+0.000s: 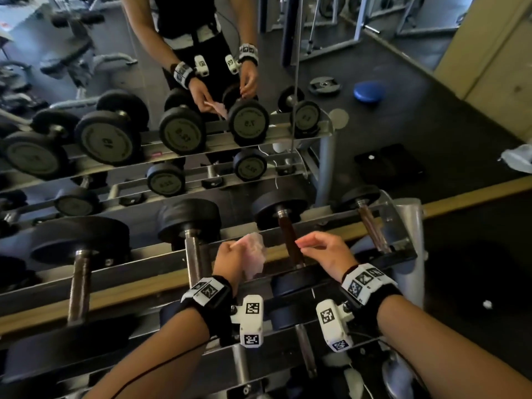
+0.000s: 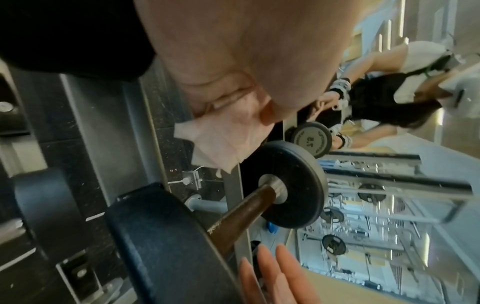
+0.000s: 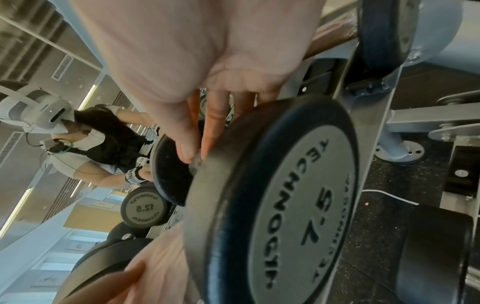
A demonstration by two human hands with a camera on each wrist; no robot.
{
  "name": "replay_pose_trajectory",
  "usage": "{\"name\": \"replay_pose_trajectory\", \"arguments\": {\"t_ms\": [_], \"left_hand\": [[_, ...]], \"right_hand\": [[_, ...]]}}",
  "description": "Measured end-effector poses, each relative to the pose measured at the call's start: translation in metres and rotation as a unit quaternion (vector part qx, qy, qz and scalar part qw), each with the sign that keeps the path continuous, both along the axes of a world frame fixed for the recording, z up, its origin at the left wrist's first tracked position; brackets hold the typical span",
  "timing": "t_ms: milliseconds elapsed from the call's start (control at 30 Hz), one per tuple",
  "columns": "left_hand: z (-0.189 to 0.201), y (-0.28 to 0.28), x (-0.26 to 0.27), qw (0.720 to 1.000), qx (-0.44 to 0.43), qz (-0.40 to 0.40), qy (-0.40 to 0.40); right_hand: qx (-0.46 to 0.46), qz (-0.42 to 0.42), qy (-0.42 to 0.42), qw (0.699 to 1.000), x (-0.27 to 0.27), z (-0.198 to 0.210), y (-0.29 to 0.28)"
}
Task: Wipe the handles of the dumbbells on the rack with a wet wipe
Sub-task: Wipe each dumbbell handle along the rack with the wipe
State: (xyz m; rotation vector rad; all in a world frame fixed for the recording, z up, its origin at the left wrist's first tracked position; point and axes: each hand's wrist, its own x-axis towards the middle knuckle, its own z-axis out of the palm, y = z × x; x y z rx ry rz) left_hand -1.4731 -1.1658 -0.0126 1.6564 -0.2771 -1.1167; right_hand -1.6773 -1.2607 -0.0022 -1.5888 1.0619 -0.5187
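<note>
The left hand (image 1: 227, 259) covers the near part of the wet wipe (image 1: 254, 253), so its full shape is hidden. The near head of the brown-handled dumbbell (image 1: 289, 240) sits behind the right wrist camera (image 1: 332, 323). At the rack's (image 1: 144, 276) left end, the dumbbells run off the picture's edge. The mirrored weight numbers are too blurred to read.

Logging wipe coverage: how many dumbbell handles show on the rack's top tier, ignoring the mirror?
4: far-left handle, chrome handle beside the left hand, brown handle beside the right hand, right-end handle. Others may hide left.
</note>
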Motion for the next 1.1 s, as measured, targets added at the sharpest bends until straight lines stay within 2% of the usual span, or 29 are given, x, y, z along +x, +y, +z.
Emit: {"name": "replay_pose_trajectory", "arguments": {"t_ms": [100, 200, 367, 600, 733, 800, 900, 1000, 1100], "left_hand": [[0.004, -0.020, -0.010, 0.996, 0.011, -0.051, -0.065], [0.006, -0.038, -0.024, 0.993, -0.002, -0.105, -0.056], [-0.004, -0.054, -0.034, 0.989, -0.014, -0.142, -0.045], [-0.011, -0.039, -0.049, 0.986, -0.012, -0.157, -0.050], [-0.005, -0.027, -0.048, 0.974, 0.016, -0.217, -0.056], [-0.004, -0.030, -0.038, 0.977, 0.017, -0.207, -0.047], [0.001, -0.041, -0.026, 0.989, 0.024, -0.145, -0.020], [-0.002, -0.049, -0.032, 0.994, 0.022, -0.104, -0.021], [-0.002, -0.048, -0.047, 0.995, -0.017, -0.093, 0.024]], "right_hand": [[0.011, -0.002, -0.016, 1.000, -0.014, -0.008, 0.007], [0.014, -0.020, -0.009, 1.000, -0.026, -0.018, 0.014], [0.041, -0.060, -0.011, 0.997, -0.037, -0.027, 0.022], [0.056, -0.084, -0.007, 0.995, -0.038, -0.032, 0.029], [0.074, -0.071, -0.036, 0.994, -0.044, -0.032, 0.033], [0.084, -0.059, -0.062, 0.993, -0.047, -0.032, 0.033], [0.077, -0.047, -0.058, 0.994, -0.050, -0.033, 0.032], [0.081, -0.046, -0.060, 0.994, -0.050, -0.034, 0.032], [0.079, -0.050, -0.063, 0.994, -0.050, -0.034, 0.033]]}}
